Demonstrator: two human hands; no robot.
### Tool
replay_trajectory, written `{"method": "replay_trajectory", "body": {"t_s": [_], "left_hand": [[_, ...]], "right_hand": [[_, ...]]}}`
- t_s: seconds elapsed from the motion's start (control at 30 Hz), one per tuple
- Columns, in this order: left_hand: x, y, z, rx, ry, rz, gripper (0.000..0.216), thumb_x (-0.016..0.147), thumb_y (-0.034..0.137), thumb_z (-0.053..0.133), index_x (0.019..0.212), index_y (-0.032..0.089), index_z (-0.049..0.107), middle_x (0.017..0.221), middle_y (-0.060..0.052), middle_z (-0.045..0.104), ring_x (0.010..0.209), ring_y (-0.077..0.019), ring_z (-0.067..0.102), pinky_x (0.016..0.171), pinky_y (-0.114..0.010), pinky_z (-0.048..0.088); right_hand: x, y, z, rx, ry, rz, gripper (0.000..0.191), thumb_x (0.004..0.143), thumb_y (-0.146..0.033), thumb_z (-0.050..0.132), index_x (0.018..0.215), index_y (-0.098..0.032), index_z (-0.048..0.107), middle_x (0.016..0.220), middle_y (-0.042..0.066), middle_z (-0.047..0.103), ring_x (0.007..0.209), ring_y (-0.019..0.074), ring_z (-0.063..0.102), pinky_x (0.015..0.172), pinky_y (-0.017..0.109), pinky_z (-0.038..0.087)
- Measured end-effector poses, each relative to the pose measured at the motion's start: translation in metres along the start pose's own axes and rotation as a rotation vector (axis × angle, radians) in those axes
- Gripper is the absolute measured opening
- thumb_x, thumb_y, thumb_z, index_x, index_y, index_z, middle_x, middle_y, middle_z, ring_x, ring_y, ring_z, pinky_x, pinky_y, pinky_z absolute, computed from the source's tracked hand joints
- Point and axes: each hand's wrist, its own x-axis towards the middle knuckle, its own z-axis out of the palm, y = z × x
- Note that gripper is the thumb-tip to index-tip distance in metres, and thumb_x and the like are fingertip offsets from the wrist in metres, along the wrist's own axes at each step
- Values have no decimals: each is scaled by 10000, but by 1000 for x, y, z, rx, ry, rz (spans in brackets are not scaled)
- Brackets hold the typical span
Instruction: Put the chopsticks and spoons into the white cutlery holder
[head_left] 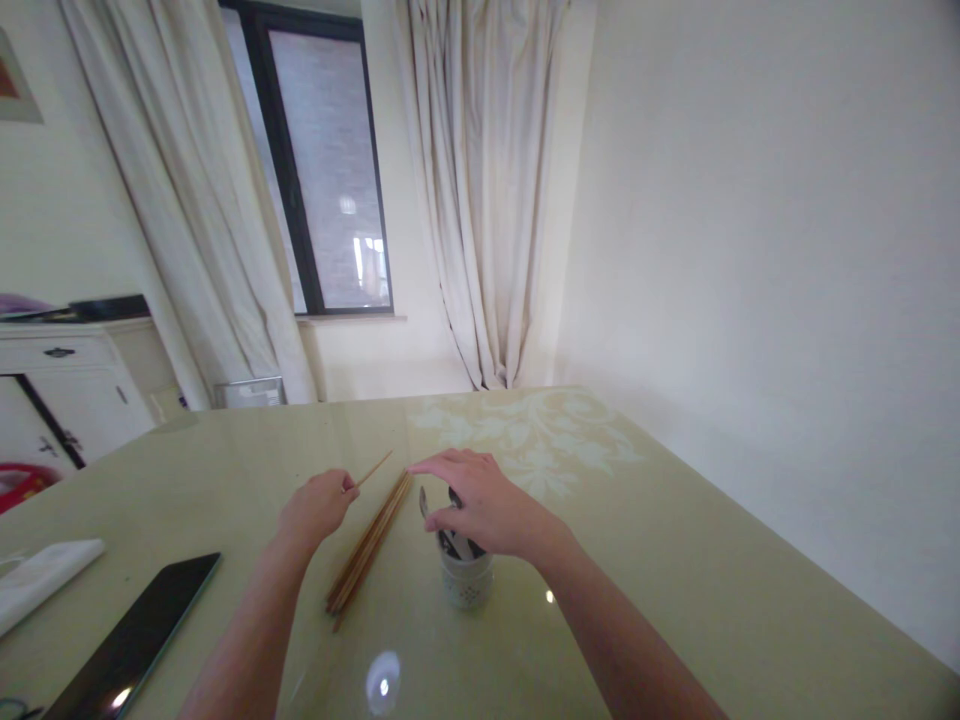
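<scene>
Head view: the cup (pixel 466 588) mouth at lower centre is hidden by the right hand (pixel 487 510), laid flat and wide. A chopstick (pixel 375 468), pinched in the left hand (pixel 319 505), is pointed upper right, parallel to the bundle (pixel 369 548).

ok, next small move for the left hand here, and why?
Probably lay the single chopstick held by the left hand onto the chopstick bundle beside it: the right hand covers the mouth of the cup, so that way looks blocked.

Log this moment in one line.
left hand: holds one chopstick | right hand: over cup of utensils | chopstick bundle: flat on table
</scene>
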Motion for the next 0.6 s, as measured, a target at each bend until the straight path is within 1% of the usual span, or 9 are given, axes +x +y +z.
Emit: {"method": "replay_trajectory", "body": {"t_s": [0.07,0.13,0.2,0.3,0.4,0.47,0.53,0.57,0.6], "left_hand": [[1,-6,14,7,-22,-33,199,920,270,595,978,167,756,1073,-188,804,1023,-341,755,784,-358,511],[1,-6,24,4,-43,-33,173,897,252,615,957,174,757,1068,-188,805,1013,-336,761,789,-357,522],[0,-5,30,-14,-61,1,140,875,223,627,920,186,754,1060,-165,809,1018,-312,762,812,-343,527],[1,-1,30,-56,-84,75,106,848,193,637,854,197,743,1024,-127,815,1004,-277,761,849,-327,527],[-3,10,9,-106,-84,166,146,901,223,592,896,196,736,1058,-110,812,1019,-248,747,897,-321,526],[-16,26,-16,-204,-40,268,240,987,315,511,1012,205,723,1134,-88,797,1068,-224,727,948,-314,519],[-36,50,-42,-513,68,453,371,1037,458,447,1088,198,707,1125,-93,789,1056,-240,720,975,-356,526],[-49,63,-54,-656,97,525,420,1043,511,428,1117,203,703,1125,-88,786,1057,-243,717,984,-370,529],[-62,77,-63,-790,93,572,450,1047,543,419,1163,210,698,1143,-83,781,1079,-239,712,1003,-373,528]], "right_hand": [[2,2,7,-46,-23,-3,450,912,-175,780,1341,-271,683,1396,85,705,1317,285,610,1133,471,344],[4,4,13,-67,-6,-7,330,927,-128,731,1224,-272,732,1268,52,769,1227,258,661,1126,470,305],[7,7,17,-67,25,-4,236,944,-96,679,1086,-266,759,1127,15,811,1127,223,699,1123,461,272],[10,14,13,-60,62,-19,246,964,-54,611,938,-249,758,1005,-16,826,1015,182,721,1113,429,264],[9,18,-2,-36,138,-48,244,980,-59,608,922,-240,760,963,-16,826,954,175,731,1072,397,324],[5,17,-15,5,272,-75,189,982,-97,643,935,-235,764,951,-4,821,942,183,735,1000,358,404],[-1,11,-28,49,473,-109,134,974,-137,675,950,-232,766,960,12,815,943,193,737,929,326,469],[-5,7,-34,62,581,-119,120,969,-148,682,958,-232,766,969,18,813,947,198,739,910,321,492],[-8,2,-39,69,681,-124,115,966,-155,684,969,-234,767,975,21,812,949,203,741,906,323,507]]}}
